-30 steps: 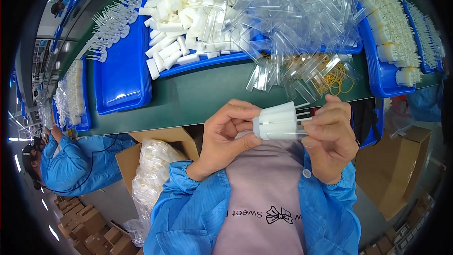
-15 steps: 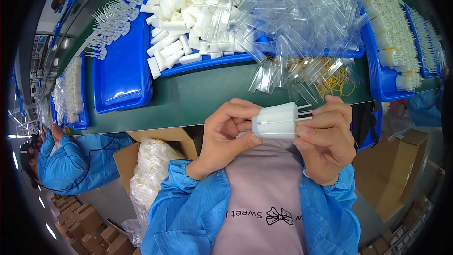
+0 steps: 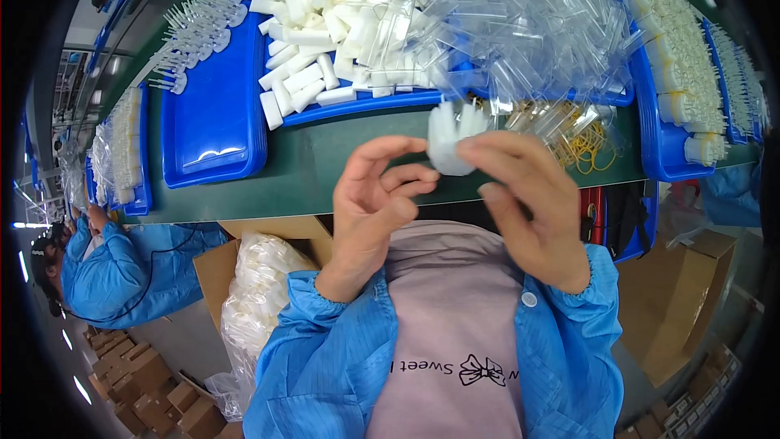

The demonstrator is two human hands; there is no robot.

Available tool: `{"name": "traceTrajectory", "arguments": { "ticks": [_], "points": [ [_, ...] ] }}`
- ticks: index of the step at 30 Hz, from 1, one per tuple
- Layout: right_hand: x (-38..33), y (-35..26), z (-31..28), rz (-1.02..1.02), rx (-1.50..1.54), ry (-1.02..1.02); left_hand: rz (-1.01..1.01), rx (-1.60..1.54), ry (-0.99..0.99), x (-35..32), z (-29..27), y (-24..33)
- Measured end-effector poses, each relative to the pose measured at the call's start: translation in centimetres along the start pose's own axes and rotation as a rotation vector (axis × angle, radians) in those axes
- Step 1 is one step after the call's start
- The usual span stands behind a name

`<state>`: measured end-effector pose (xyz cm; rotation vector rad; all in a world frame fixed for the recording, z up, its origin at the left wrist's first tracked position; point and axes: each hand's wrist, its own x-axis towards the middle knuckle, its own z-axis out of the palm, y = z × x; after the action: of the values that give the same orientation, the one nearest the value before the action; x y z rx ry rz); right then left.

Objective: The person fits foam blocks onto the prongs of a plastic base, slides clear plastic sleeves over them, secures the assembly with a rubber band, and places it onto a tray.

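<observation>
A bundle of white pieces (image 3: 445,145), blurred by motion, stands upright between my hands, prongs pointing up. Fingertips of my right hand (image 3: 538,215) are against its right side, while the thumb sits lower and apart. My left hand (image 3: 363,215) is beside it with the fingers bent and spread. Its index fingertip comes close to the bundle's left side; whether it touches, I cannot tell. Beyond the bundle, clear plastic strips (image 3: 561,126) and yellow rubber bands (image 3: 591,150) lie on the green table (image 3: 305,171).
White blocks (image 3: 305,81) and clear plastic sleeves (image 3: 536,24) heap over a blue tray (image 3: 374,103). Left is another blue tray (image 3: 213,114), near white stemmed parts (image 3: 195,36). Banded white bundles (image 3: 674,73) fill a right-hand tray. A co-worker (image 3: 122,272) sits far left.
The bundle has turned from lying sideways to upright and moved away from my body. My left fingers have come off their grip and spread. The right hand has shifted left with the bundle.
</observation>
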<state>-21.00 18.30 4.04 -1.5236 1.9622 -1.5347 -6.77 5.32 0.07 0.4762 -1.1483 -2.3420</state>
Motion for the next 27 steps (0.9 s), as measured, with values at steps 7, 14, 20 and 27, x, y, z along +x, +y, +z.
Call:
{"name": "traceTrajectory", "arguments": {
  "ticks": [7, 14, 20, 27],
  "points": [
    [0.4, 0.8, 0.9, 0.018, 0.089, -0.073, 0.387, 0.673, -0.039, 1.5, 0.4, -1.7],
    [-0.4, 1.2, 1.7, 0.131, 0.334, 0.052, 0.722, 1.288, 0.043, 3.2, -0.1, -3.3],
    [-0.6, 1.0, -0.3, 0.125, 0.176, 0.102, 0.692, 1.177, 0.076, 3.2, 0.0, -2.2],
    [-0.6, 2.7, -0.2, -0.131, -0.518, -0.129, 0.456, 0.635, 0.116, 2.4, -1.5, -1.0]
  ]
}}
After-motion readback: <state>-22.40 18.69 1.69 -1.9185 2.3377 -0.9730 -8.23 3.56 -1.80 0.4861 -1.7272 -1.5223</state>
